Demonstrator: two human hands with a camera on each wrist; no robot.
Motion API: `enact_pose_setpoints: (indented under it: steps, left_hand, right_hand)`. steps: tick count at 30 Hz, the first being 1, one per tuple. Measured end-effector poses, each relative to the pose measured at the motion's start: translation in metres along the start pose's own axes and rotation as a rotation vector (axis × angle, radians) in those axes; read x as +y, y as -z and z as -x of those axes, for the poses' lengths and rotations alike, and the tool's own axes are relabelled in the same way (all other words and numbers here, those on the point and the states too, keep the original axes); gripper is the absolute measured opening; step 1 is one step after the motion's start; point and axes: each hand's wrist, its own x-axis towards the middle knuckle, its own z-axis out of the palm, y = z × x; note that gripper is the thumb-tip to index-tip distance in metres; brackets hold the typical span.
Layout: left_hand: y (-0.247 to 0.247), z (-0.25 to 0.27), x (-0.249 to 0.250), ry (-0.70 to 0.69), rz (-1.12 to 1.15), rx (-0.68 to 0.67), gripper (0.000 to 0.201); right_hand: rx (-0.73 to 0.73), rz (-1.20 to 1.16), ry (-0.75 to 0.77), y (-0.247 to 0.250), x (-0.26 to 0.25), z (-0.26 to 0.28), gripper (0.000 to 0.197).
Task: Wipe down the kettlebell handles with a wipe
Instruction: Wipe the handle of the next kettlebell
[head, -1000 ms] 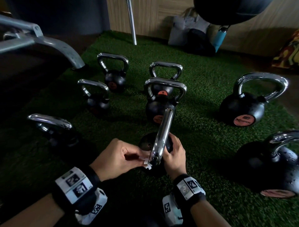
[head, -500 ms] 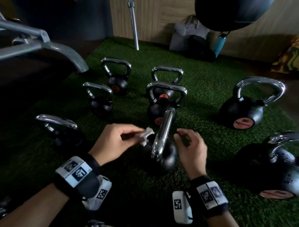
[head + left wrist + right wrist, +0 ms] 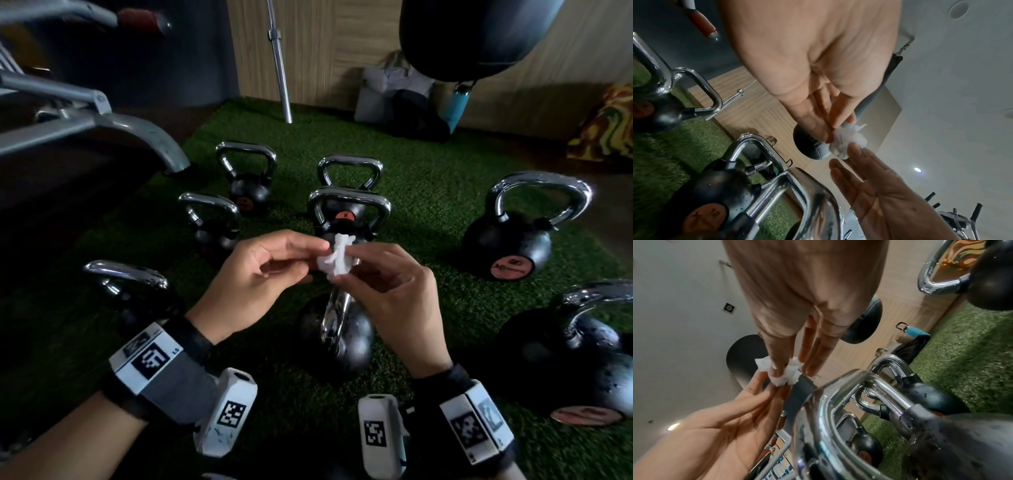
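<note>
A crumpled white wipe is pinched between the fingertips of both hands, in the air above the nearest kettlebell. My left hand holds it from the left and my right hand from the right. That black kettlebell stands on the turf with its chrome handle end-on to me, untouched. In the left wrist view the wipe sits between the left fingertips and the right fingertips. In the right wrist view the wipe shows under my right thumb.
Several other black kettlebells with chrome handles stand on the green turf: one centre, a large one right, another near right, one near left. A grey machine frame rises at left. Bags and a blue bottle lie by the wall.
Both hands left the nearest kettlebell's handle and rose above it. The left hand lifted the wipe, and the right hand came in to pinch it too.
</note>
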Motion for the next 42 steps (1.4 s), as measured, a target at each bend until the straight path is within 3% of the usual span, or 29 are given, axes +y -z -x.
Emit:
enact_pose_setpoints:
  steps: [5, 9, 11, 15, 20, 25, 28, 33, 38, 42]
  left_hand:
    - [-0.011, -0.002, 0.004, 0.069, -0.015, -0.129, 0.052]
    - [-0.004, -0.006, -0.012, 0.058, -0.200, 0.007, 0.065]
    - [0.004, -0.006, -0.036, 0.155, -0.293, 0.011, 0.077]
    - [0.004, 0.004, -0.084, 0.469, -0.391, -0.357, 0.101]
    - [-0.031, 0.002, -0.105, 0.250, -0.525, -0.495, 0.130]
    - [-0.051, 0.003, -0.098, 0.264, -0.508, -0.413, 0.128]
    - [-0.049, 0.000, -0.096, 0.256, -0.527, -0.394, 0.124]
    - [-0.044, -0.007, -0.099, 0.287, -0.579, -0.393, 0.128]
    - [-0.040, -0.012, -0.107, 0.312, -0.518, -0.392, 0.113]
    - [-0.031, -0.021, -0.115, 0.331, -0.491, -0.482, 0.105]
  right_hand:
    - [0.009, -0.063, -0.093, 0.007, 0.000, 0.001, 0.033]
    - [0.109, -0.035, -0.214, 0.022, 0.022, -0.006, 0.031]
    - [0.159, 0.006, -0.316, 0.027, 0.045, -0.006, 0.033]
    - [0.130, 0.163, -0.448, 0.020, 0.084, -0.001, 0.033]
    - [0.078, 0.168, -0.525, 0.000, 0.101, -0.007, 0.034]
    - [0.044, 0.171, -0.550, -0.008, 0.108, -0.011, 0.030]
    - [0.052, 0.226, -0.490, -0.004, 0.104, -0.021, 0.030]
    - [0.130, 0.313, -0.240, -0.002, 0.096, -0.039, 0.029]
    - [0.097, 0.308, -0.177, 0.002, 0.101, -0.040, 0.029]
    - [0.141, 0.444, 0.099, 0.003, 0.091, -0.048, 0.040]
